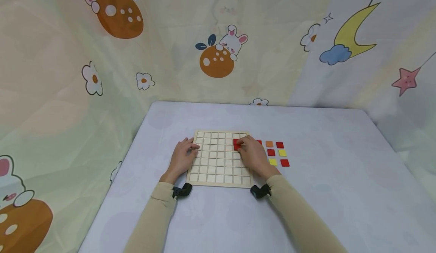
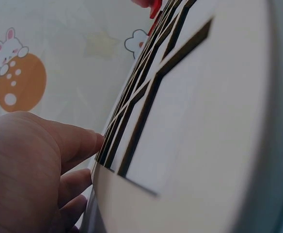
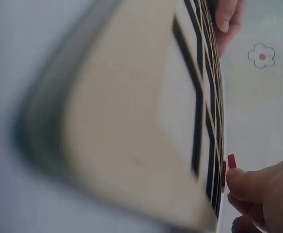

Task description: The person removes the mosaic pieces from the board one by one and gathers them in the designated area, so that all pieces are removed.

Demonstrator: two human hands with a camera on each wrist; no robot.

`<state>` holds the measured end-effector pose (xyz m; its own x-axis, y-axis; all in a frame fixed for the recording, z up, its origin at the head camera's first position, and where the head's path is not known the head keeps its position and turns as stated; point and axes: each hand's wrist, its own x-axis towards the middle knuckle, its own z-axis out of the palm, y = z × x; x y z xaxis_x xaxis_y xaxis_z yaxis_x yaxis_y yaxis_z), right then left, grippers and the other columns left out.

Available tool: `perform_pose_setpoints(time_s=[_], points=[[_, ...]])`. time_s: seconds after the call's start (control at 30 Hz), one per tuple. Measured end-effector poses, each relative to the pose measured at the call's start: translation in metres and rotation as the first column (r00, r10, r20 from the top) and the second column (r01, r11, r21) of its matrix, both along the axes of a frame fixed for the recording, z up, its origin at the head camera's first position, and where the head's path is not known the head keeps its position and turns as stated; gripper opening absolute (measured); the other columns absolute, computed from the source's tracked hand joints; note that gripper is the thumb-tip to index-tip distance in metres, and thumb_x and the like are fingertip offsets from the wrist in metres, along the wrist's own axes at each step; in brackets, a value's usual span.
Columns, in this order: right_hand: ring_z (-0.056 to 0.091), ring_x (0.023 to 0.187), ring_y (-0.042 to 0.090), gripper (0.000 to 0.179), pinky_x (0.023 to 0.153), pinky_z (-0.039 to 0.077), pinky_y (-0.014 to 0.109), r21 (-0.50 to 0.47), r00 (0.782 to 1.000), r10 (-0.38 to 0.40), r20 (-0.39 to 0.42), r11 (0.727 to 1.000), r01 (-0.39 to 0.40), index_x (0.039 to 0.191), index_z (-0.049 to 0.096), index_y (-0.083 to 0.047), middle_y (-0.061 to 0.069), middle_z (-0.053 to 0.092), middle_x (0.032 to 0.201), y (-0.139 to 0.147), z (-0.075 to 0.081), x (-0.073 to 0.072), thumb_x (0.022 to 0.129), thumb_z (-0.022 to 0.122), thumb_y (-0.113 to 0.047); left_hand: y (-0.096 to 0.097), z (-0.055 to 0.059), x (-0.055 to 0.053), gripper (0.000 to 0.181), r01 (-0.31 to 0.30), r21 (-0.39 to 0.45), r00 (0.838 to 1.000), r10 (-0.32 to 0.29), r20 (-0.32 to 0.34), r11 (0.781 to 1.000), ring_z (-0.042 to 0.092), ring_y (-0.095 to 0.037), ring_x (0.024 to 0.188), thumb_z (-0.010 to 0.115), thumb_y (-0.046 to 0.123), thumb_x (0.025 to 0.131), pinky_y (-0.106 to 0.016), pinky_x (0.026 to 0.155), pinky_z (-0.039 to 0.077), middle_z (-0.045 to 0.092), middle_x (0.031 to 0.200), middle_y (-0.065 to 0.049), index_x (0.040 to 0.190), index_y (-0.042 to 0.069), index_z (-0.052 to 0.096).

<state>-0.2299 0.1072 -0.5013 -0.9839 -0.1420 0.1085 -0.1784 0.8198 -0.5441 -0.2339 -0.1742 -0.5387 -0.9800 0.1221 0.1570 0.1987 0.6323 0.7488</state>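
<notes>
A pale wooden grid board [image 1: 218, 184] lies flat on the table. At its left edge, my left hand [image 1: 182, 156] holds the frame, thumb over the grid and fingers along the outer side. My right hand [image 1: 253, 154] is over the upper right part of the grid. Between its thumb and fingertips it pinches a small red tile [image 3: 231, 161], tilted up from the board. Another red tile [image 3: 223, 177] sits at the board's surface right beside it, partly covered by the hand in the head view.
Right of the board are loose square tiles in rows: an orange tile [image 1: 269, 144], several red ones such as this red tile [image 1: 285, 163], and yellow ones like this yellow tile [image 1: 282, 153]. The right hand partly hides this group. A printed curtain [image 1: 170, 56] hangs behind the white table [image 1: 218, 222].
</notes>
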Motion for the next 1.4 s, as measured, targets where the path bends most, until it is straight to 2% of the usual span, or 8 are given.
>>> perform_pose_setpoints(time_s=[0.1, 0.33, 0.67, 0.9, 1.0, 1.1, 1.27, 1.4], points=[[0.059, 0.104, 0.023, 0.023, 0.089, 0.056, 0.039, 0.005, 1.0, -0.009, 0.005, 1.0, 0.009, 0.115, 0.066, -0.012, 0.003, 0.061, 0.121, 0.01, 0.0, -0.001, 0.092, 0.068, -0.017, 0.0, 0.0, 0.0, 0.017, -0.003, -0.006, 1.0, 0.003, 0.001, 1.0, 0.026, -0.03, 0.146, 0.06, 0.015, 0.097, -0.043, 0.125, 0.009, 0.046, 0.148, -0.013, 0.109, 0.01, 0.071], [0.055, 0.091, 0.024, 0.02, 0.08, 0.056, 0.038, -0.003, 0.998, -0.057, -0.009, 0.998, 0.057, 0.113, 0.067, -0.013, 0.005, 0.061, 0.12, 0.043, 0.003, -0.008, 0.094, 0.066, -0.018, 0.0, -0.002, 0.0, 0.017, -0.005, 0.01, 1.0, 0.005, -0.006, 1.0, 0.026, -0.03, 0.146, 0.061, 0.015, 0.097, -0.042, 0.125, 0.009, 0.047, 0.148, -0.013, 0.109, 0.01, 0.071], [0.056, 0.093, 0.026, 0.021, 0.086, 0.056, 0.043, 0.033, 0.992, -0.122, 0.034, 0.992, 0.121, 0.115, 0.065, -0.011, 0.01, 0.06, 0.125, 0.081, 0.009, -0.014, 0.096, 0.063, -0.019, 0.001, -0.003, 0.0, 0.016, -0.011, 0.014, 1.0, 0.012, -0.022, 1.0, 0.027, -0.03, 0.145, 0.062, 0.014, 0.096, -0.042, 0.124, 0.009, 0.048, 0.147, -0.013, 0.108, 0.01, 0.071], [0.053, 0.079, 0.024, 0.022, 0.066, 0.05, 0.031, 0.031, 0.983, -0.172, 0.06, 0.985, 0.171, 0.116, 0.065, -0.012, 0.009, 0.061, 0.114, 0.092, 0.007, -0.018, 0.096, 0.064, -0.021, 0.001, -0.002, -0.001, 0.016, -0.015, 0.028, 1.0, 0.015, -0.018, 1.0, 0.027, -0.03, 0.146, 0.061, 0.014, 0.096, -0.042, 0.125, 0.009, 0.047, 0.147, -0.012, 0.108, 0.01, 0.072], [0.052, 0.078, 0.024, 0.023, 0.063, 0.048, 0.029, 0.032, 0.98, -0.187, 0.069, 0.982, 0.185, 0.116, 0.065, -0.011, 0.01, 0.061, 0.112, 0.096, 0.006, -0.02, 0.096, 0.063, -0.021, 0.001, -0.004, -0.001, 0.016, -0.018, 0.022, 1.0, 0.018, -0.018, 1.0, 0.027, -0.029, 0.146, 0.061, 0.015, 0.096, -0.042, 0.125, 0.009, 0.048, 0.147, -0.011, 0.107, 0.011, 0.072], [0.053, 0.086, 0.026, 0.024, 0.069, 0.052, 0.033, 0.028, 0.975, -0.205, 0.084, 0.979, 0.203, 0.117, 0.064, -0.009, 0.012, 0.06, 0.113, 0.099, 0.004, -0.021, 0.096, 0.062, -0.021, 0.001, -0.004, -0.001, 0.016, -0.014, 0.02, 1.0, 0.015, -0.024, 1.0, 0.027, -0.029, 0.146, 0.062, 0.015, 0.096, -0.043, 0.124, 0.01, 0.048, 0.147, -0.011, 0.107, 0.011, 0.072], [0.05, 0.1, 0.031, 0.024, 0.087, 0.054, 0.046, 0.043, 0.973, -0.215, 0.087, 0.976, 0.211, 0.117, 0.065, -0.008, 0.015, 0.06, 0.12, 0.103, 0.004, -0.023, 0.096, 0.061, -0.02, 0.0, -0.004, -0.001, 0.016, -0.009, 0.022, 1.0, 0.01, -0.024, 1.0, 0.027, -0.029, 0.146, 0.061, 0.015, 0.096, -0.043, 0.124, 0.01, 0.048, 0.147, -0.011, 0.108, 0.011, 0.072], [0.049, 0.101, 0.032, 0.023, 0.088, 0.053, 0.047, 0.042, 0.972, -0.214, 0.092, 0.977, 0.211, 0.117, 0.065, -0.008, 0.015, 0.059, 0.12, 0.105, 0.003, -0.025, 0.097, 0.061, -0.02, 0.001, -0.003, -0.001, 0.016, -0.017, 0.022, 1.0, 0.017, -0.013, 1.0, 0.026, -0.028, 0.146, 0.061, 0.016, 0.096, -0.041, 0.125, 0.009, 0.047, 0.148, -0.01, 0.108, 0.011, 0.072]])
